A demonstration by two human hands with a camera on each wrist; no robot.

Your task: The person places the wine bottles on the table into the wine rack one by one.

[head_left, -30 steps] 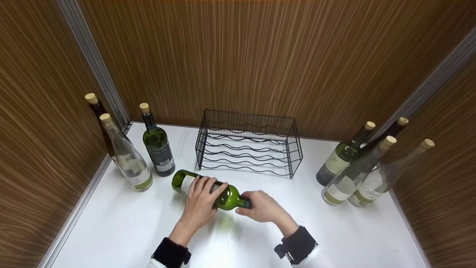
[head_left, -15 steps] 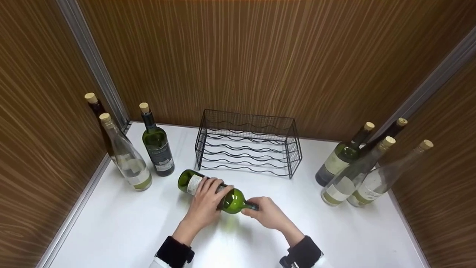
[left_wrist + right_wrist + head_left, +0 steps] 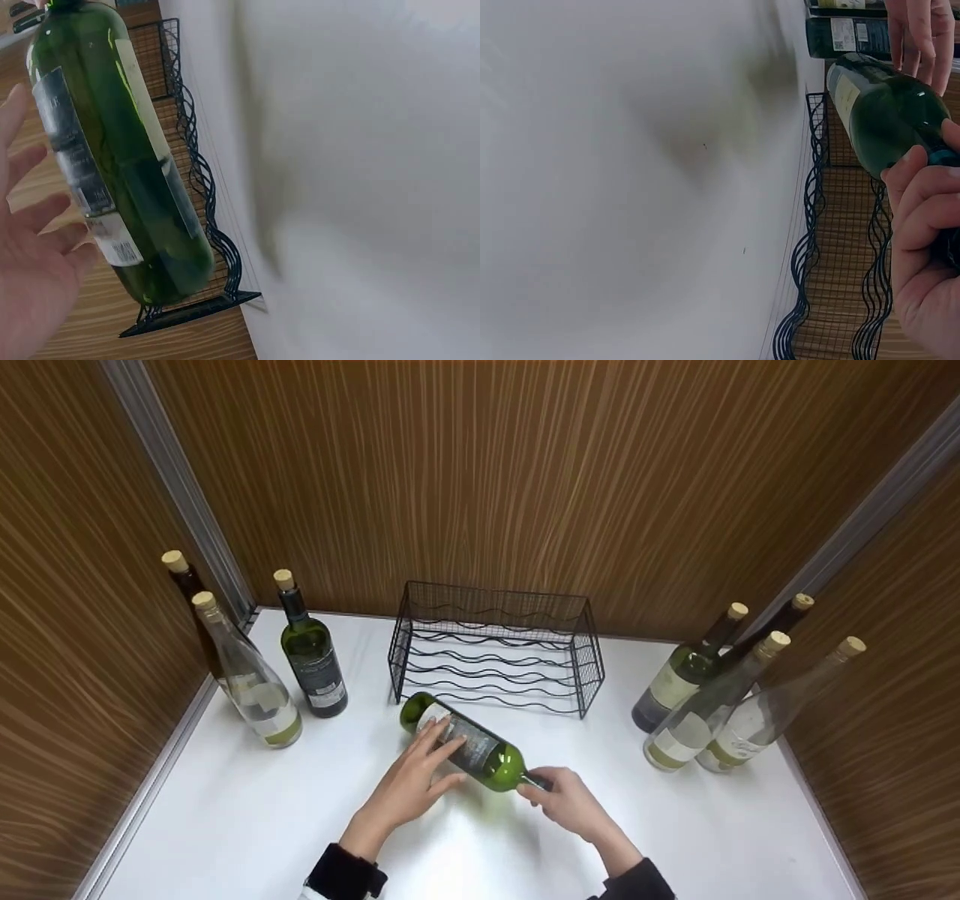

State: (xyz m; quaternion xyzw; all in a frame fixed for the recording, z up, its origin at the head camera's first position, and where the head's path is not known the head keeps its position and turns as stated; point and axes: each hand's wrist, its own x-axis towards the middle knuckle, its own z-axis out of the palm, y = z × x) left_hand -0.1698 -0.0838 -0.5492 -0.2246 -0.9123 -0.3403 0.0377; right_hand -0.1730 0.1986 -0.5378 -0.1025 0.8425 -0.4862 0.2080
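A green wine bottle [image 3: 474,744] with a dark label is held tilted above the white table, its base toward the rack and its neck toward the lower right. My right hand [image 3: 570,802] grips the neck; the right wrist view shows its fingers curled round it. My left hand [image 3: 405,787] is beside the body with fingers spread. In the left wrist view a gap shows between those fingers and the bottle [image 3: 127,165]. Just behind stands a black wire wine rack [image 3: 499,604] with wavy rails and no bottles in it.
On the left stand corked bottles: a clear one [image 3: 259,690], a green one [image 3: 315,660] and a dark one partly hidden. Several more, including a green bottle [image 3: 679,679] and a clear bottle [image 3: 742,735], stand right. Wood-grain panels [image 3: 495,472] enclose the table.
The bottle has moved right, its base now closer to the rack's front, its dark label more in sight. My left hand has loosened from round the body; my right keeps the neck.
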